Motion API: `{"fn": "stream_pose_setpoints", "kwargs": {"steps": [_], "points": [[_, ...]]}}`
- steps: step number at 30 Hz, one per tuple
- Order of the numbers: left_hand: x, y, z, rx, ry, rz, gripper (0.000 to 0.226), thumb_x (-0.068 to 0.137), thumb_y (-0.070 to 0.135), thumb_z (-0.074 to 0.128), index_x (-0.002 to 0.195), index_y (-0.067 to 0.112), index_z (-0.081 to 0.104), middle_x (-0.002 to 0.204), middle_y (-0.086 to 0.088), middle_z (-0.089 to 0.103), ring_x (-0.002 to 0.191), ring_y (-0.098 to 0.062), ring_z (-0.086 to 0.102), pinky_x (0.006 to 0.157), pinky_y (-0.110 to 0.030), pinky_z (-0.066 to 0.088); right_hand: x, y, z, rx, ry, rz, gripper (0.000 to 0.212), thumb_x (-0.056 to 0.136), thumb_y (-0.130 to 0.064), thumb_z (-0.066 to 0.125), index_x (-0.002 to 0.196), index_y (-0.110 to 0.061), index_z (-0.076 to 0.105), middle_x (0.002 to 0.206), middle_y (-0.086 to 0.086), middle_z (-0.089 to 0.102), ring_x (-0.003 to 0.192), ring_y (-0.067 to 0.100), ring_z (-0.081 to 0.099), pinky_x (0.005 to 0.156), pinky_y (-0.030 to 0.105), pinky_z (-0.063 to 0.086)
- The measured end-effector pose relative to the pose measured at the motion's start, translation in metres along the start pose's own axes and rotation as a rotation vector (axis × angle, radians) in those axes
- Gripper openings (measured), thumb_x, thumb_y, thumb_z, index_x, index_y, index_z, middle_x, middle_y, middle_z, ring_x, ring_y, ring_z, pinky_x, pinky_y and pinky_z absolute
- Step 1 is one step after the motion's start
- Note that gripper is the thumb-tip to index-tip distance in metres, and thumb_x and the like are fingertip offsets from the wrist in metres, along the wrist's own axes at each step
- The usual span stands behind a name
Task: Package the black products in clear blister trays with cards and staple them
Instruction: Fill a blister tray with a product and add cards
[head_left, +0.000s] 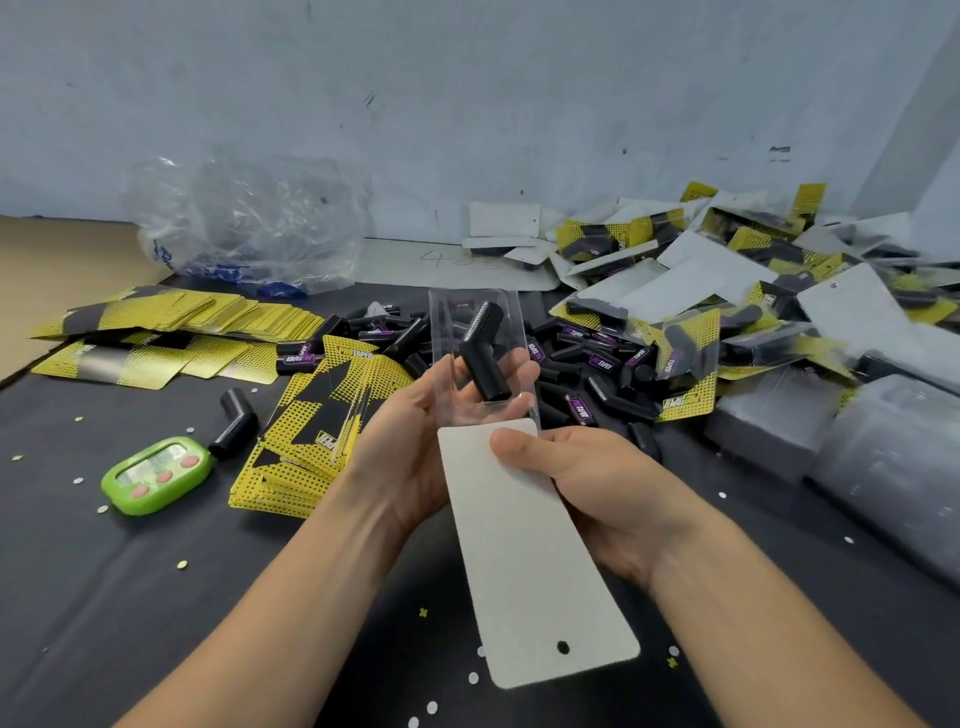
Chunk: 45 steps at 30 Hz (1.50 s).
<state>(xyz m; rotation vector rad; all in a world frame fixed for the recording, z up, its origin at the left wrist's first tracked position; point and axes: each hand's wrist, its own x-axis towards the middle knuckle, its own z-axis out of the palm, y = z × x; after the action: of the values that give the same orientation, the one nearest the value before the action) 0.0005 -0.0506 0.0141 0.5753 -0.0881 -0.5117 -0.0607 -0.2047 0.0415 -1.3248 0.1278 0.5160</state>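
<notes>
Right hand (587, 483) pinches card (530, 561), thumb on top, white back up, far end meeting tray (452, 312); likely sliding in behind product (480, 358). Left hand (410, 431) grips tray from beneath, steadying it, centre, above table. Loose products (582, 358) just beyond; finished packs (727, 270) far right.

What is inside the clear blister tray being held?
One black product sits inside the clear blister tray. The white card's top edge meets its lower end; how far in is unclear.

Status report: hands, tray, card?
Left hand holds clear plastic blister tray, black angled product inside. Right hand pinches white card at tray's lower edge. Nothing blocking.
</notes>
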Motion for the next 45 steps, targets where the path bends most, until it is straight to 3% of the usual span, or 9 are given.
{"fn": "stream_pose_setpoints", "kwargs": {"steps": [9, 13, 17, 19, 24, 29, 34, 37, 45], "points": [[0.005, 0.002, -0.005, -0.025, -0.009, 0.068, 0.042, 0.090, 0.026, 0.056, 0.109, -0.006, 0.074, 0.129, -0.022, 0.069, 0.111, -0.034, 0.072, 0.092, -0.045, 0.061, 0.009, 0.003, 0.001, -0.157, 0.200, -0.126, 0.018, 0.100, -0.016, 0.064, 0.093, -0.004, 0.077, 0.075, 0.013, 0.075, 0.054, 0.020, 0.069, 0.050, 0.026, 0.057], [0.008, 0.001, -0.008, 0.196, 0.054, 0.067, 0.050, 0.098, 0.032, 0.050, 0.134, 0.000, 0.060, 0.135, -0.018, 0.067, 0.118, -0.032, 0.069, 0.111, -0.049, 0.049, 0.011, 0.003, 0.000, -0.142, 0.296, -0.179, 0.023, 0.100, -0.013, 0.063, 0.084, -0.010, 0.078, 0.076, 0.013, 0.074, 0.056, 0.021, 0.068, 0.052, 0.029, 0.058], [0.010, -0.010, -0.002, 0.483, 0.296, 0.169, 0.040, 0.110, 0.036, 0.042, 0.121, 0.008, 0.068, 0.112, -0.014, 0.078, 0.093, -0.023, 0.078, 0.055, -0.027, 0.059, 0.009, 0.000, -0.009, -0.182, 0.384, -0.192, 0.022, 0.101, -0.013, 0.062, 0.084, -0.010, 0.076, 0.084, 0.018, 0.078, 0.063, 0.028, 0.072, 0.060, 0.039, 0.062], [0.010, -0.015, -0.002, 0.659, 0.383, 0.284, 0.017, 0.102, 0.023, 0.060, 0.113, 0.015, 0.070, 0.099, -0.009, 0.079, 0.083, -0.021, 0.078, 0.048, -0.024, 0.054, 0.010, 0.000, -0.010, -0.192, 0.398, -0.193, 0.021, 0.101, -0.012, 0.062, 0.085, -0.007, 0.076, 0.091, 0.023, 0.076, 0.069, 0.035, 0.074, 0.066, 0.046, 0.063], [0.009, -0.017, -0.004, 0.961, 0.472, 0.383, 0.023, 0.089, 0.008, 0.074, 0.100, 0.028, 0.071, 0.080, 0.001, 0.079, 0.063, -0.018, 0.076, 0.049, -0.025, 0.056, 0.013, 0.006, -0.017, -0.363, 0.463, -0.231, 0.022, 0.096, -0.011, 0.063, 0.083, 0.004, 0.073, 0.090, 0.028, 0.072, 0.063, 0.027, 0.065, 0.062, 0.040, 0.057], [0.008, -0.014, -0.003, 0.938, 0.412, 0.264, 0.030, 0.094, 0.004, 0.068, 0.115, 0.025, 0.068, 0.085, -0.004, 0.080, 0.070, -0.026, 0.078, 0.053, -0.028, 0.059, 0.018, 0.007, -0.022, -0.418, 0.498, -0.254, 0.021, 0.095, -0.010, 0.063, 0.086, 0.008, 0.071, 0.079, 0.028, 0.071, 0.062, 0.025, 0.060, 0.062, 0.037, 0.053], [0.007, -0.013, -0.003, 0.963, 0.380, 0.236, 0.036, 0.092, 0.000, 0.067, 0.124, 0.017, 0.063, 0.088, -0.006, 0.080, 0.073, -0.028, 0.078, 0.058, -0.030, 0.061, 0.017, 0.007, -0.026, -0.461, 0.474, -0.235, 0.021, 0.094, -0.011, 0.062, 0.089, 0.007, 0.072, 0.093, 0.031, 0.070, 0.066, 0.028, 0.062, 0.069, 0.057, 0.060], [0.006, -0.013, -0.004, 0.947, 0.373, 0.245, 0.037, 0.090, -0.005, 0.066, 0.114, 0.023, 0.059, 0.087, -0.005, 0.080, 0.070, -0.028, 0.078, 0.055, -0.030, 0.060, 0.020, 0.008, -0.026, -0.515, 0.484, -0.260, 0.028, 0.091, -0.012, 0.061, 0.097, 0.015, 0.061, 0.092, 0.039, 0.063, 0.066, 0.023, 0.053, 0.063, 0.040, 0.047], [0.003, -0.005, -0.008, 0.890, 0.244, 0.175, 0.049, 0.086, -0.019, 0.058, 0.108, 0.024, 0.063, 0.094, -0.009, 0.080, 0.083, -0.031, 0.079, 0.061, -0.032, 0.063, 0.021, 0.010, -0.030, -0.715, 0.592, -0.277, 0.039, 0.092, -0.032, 0.063, 0.080, 0.005, 0.065, 0.064, 0.005, 0.059, 0.062, 0.023, 0.057, 0.058, 0.037, 0.048]]}}
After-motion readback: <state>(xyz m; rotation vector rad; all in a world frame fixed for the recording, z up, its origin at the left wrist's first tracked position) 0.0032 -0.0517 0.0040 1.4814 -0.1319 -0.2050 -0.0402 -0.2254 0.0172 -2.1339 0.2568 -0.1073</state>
